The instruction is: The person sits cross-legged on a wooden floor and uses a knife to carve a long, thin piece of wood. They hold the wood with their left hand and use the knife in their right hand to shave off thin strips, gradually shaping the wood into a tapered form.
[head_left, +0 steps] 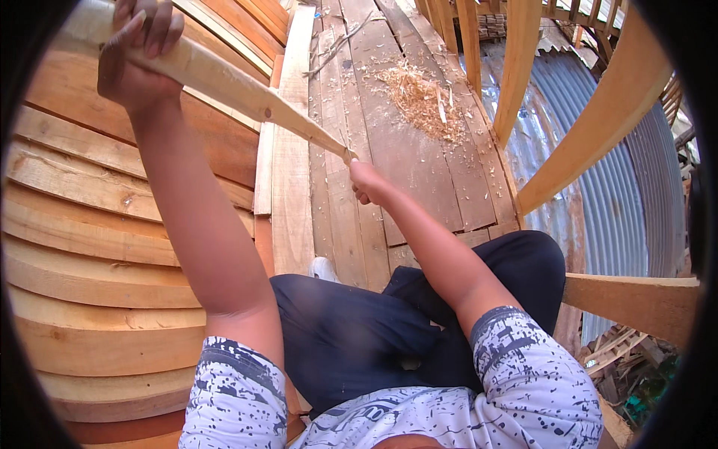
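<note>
**A long wooden bar (224,88) slants between the left hand (136,69) and the right hand (366,182)**

The left hand is gripping the bar at its wide-looking part, fingers bent over one edge. It sits at the upper left, looks larger and so seems the closer hand to the camera. From it the bar runs away to the right and toward the middle of the view, seeming to narrow as it goes. In the other direction it passes out past the left hand to the dark rim, so that end is not seen.

The right hand is closed at the bar's narrow tip, seemingly around it; a thin sliver beside it is too small to make out. With a hand at each place, the bar's tilt appears to hang on how high the left sits against the right.

Beyond the bar's left side lie stacked planks (97,258), their edges in layers. Below the right forearm are the person's knees in dark trousers (351,329), with a pale shoe (323,268) just beside. Past the right hand, the board floor (407,179) carries a heap of wood shavings (422,101) and a forked twig (336,49). Farther right, wooden posts (598,142) stand before corrugated metal sheets (598,198).
</note>
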Tool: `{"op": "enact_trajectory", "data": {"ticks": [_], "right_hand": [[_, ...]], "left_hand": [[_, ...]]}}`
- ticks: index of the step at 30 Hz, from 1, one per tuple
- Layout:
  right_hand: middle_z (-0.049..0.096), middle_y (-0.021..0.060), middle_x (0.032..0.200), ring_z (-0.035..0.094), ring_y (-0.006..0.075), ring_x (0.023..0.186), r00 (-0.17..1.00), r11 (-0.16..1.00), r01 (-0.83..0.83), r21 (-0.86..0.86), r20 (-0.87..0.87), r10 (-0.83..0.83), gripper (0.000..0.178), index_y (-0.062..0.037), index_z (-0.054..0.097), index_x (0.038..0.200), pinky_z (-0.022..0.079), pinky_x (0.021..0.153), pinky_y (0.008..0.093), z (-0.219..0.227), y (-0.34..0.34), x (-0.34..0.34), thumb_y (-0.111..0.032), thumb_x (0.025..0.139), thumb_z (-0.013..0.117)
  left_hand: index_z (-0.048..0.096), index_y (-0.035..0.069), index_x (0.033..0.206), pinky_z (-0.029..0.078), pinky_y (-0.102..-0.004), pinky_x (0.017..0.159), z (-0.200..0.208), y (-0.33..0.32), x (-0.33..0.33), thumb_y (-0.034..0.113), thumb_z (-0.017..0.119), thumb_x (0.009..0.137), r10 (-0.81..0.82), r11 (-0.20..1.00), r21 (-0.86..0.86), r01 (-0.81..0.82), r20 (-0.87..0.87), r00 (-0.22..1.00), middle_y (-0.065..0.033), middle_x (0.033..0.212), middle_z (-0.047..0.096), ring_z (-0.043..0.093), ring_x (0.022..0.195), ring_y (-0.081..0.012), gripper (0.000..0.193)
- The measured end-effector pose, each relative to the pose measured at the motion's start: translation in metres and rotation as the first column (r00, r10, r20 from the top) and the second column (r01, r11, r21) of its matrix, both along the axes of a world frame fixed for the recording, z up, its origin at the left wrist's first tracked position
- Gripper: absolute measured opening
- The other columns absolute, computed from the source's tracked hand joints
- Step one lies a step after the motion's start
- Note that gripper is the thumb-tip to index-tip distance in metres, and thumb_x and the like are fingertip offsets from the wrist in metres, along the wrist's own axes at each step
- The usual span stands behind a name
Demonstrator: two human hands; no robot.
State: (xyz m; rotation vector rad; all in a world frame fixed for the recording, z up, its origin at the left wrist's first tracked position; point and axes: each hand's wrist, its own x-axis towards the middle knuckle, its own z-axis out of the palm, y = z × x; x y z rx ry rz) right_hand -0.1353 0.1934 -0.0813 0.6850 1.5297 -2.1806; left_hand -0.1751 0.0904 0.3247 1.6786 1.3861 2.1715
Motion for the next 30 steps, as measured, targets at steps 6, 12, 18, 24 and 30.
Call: {"op": "enact_trajectory", "data": {"ticks": [6,12,18,24,30], "right_hand": [[0.041,0.0028,0.062,0.034,0.0121,0.044,0.994,1.000,-0.005,0.028,-0.111,0.008,0.039,-0.0071,0.045,0.086,0.028,0.039,0.0305,0.052,0.021,0.005,-0.042,0.102,0.043],[0.044,0.0017,0.065,0.035,0.0102,0.046,0.959,0.991,0.109,-0.074,-0.254,-0.125,0.037,-0.0070,0.047,0.091,0.030,0.039,0.0286,0.078,0.072,0.008,-0.042,0.102,0.046],[0.049,0.0007,0.062,0.046,0.0116,0.049,0.948,0.950,-0.005,0.312,-0.302,0.104,0.044,-0.0049,0.061,0.092,0.039,0.043,0.0306,0.069,0.062,0.029,-0.044,0.102,0.045],[0.062,0.0179,0.070,0.064,0.0292,0.068,0.962,0.801,0.006,0.599,-0.221,0.158,0.047,0.0036,0.065,0.093,0.050,0.060,0.0427,0.050,0.040,0.052,-0.036,0.101,0.042],[0.066,0.0308,0.088,0.065,0.0456,0.085,0.786,0.643,0.181,0.744,-0.503,0.360,0.045,0.0080,0.067,0.097,0.050,0.080,0.0509,0.138,0.008,0.086,-0.030,0.099,0.043]], "left_hand": [[0.041,0.010,0.088,0.033,-0.0247,0.053,-0.015,-0.040,0.011,-0.003,0.053,0.074,0.154,0.986,0.052,-0.157,0.054,0.987,0.0001,0.066,0.035,0.035,0.051,-0.0106,0.023],[0.042,0.012,0.084,0.034,-0.0247,0.052,0.011,-0.049,0.058,-0.002,0.053,0.073,0.237,0.969,0.046,-0.241,0.087,0.968,0.0012,0.063,0.034,0.035,0.049,-0.0101,0.021],[0.043,0.012,0.086,0.034,-0.0254,0.055,-0.003,-0.044,0.044,0.000,0.054,0.076,0.247,0.964,0.084,-0.253,0.076,0.966,0.0011,0.065,0.034,0.035,0.053,-0.0105,0.019],[0.043,0.009,0.086,0.033,-0.0266,0.058,-0.009,-0.028,0.073,0.007,0.052,0.084,0.443,0.890,0.001,-0.455,0.229,0.867,0.0001,0.064,0.031,0.033,0.056,-0.0109,0.010],[0.043,0.010,0.083,0.029,-0.0244,0.056,-0.021,-0.041,0.075,0.013,0.059,0.083,0.486,0.839,0.141,-0.526,0.242,0.840,0.0023,0.063,0.029,0.031,0.054,-0.0091,0.016]]}}
